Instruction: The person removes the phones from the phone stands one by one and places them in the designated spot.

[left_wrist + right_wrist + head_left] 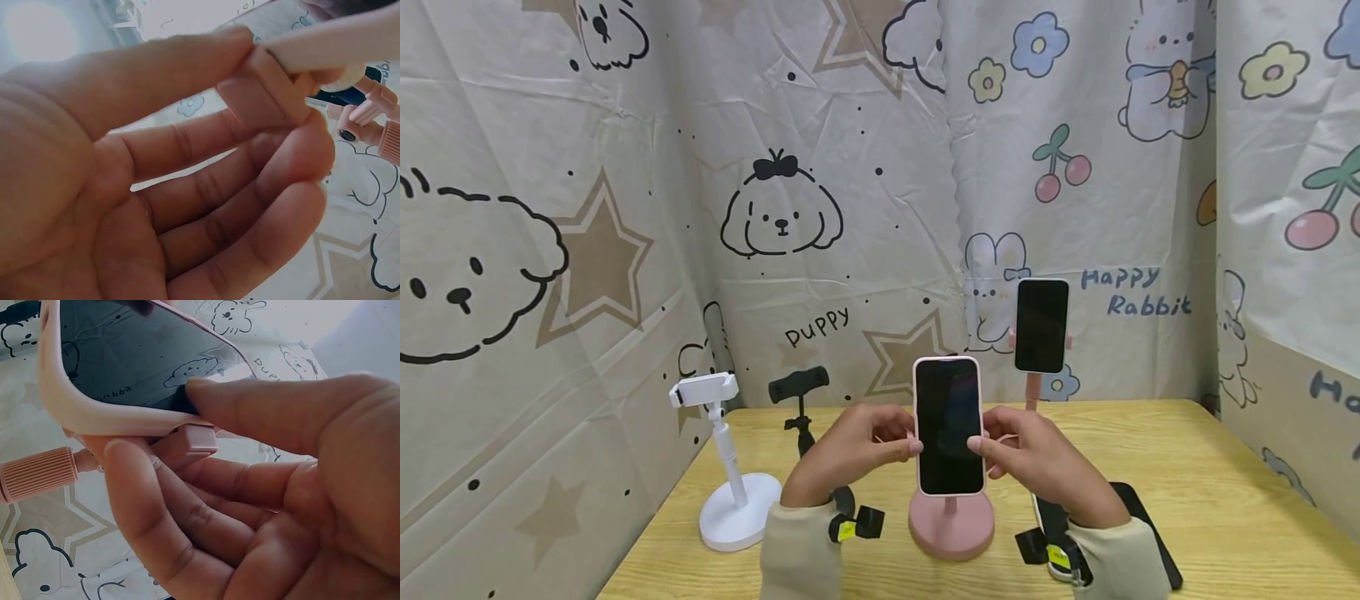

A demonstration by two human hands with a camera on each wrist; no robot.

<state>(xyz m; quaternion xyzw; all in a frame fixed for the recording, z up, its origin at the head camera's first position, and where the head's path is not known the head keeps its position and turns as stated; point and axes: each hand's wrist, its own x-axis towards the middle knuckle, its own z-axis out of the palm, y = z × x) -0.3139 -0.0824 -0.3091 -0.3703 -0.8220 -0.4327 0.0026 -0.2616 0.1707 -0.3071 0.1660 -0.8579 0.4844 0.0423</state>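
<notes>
A smartphone (950, 427) in a pale pink case stands upright, screen facing me, on a pink phone stand (951, 533) with a round base. My left hand (877, 442) grips its left edge, thumb at the front and fingers curled behind. In the left wrist view those fingers lie around the pink clamp end (262, 94) beside the case. From the other side my right hand (1022, 450) holds the right edge, thumb on the screen's border. In the right wrist view its fingers curl behind the case, by another clamp end (187, 445). Part of the holder is hidden behind the phone.
A white phone stand (730, 475) and a black phone stand (800, 396) are on the left. Behind at right, another pink stand (1033, 388) bears a dark-screened phone (1041, 325). Dark flat devices (1150, 529) lie under my right wrist on the wooden table (1210, 475). Patterned curtains surround it.
</notes>
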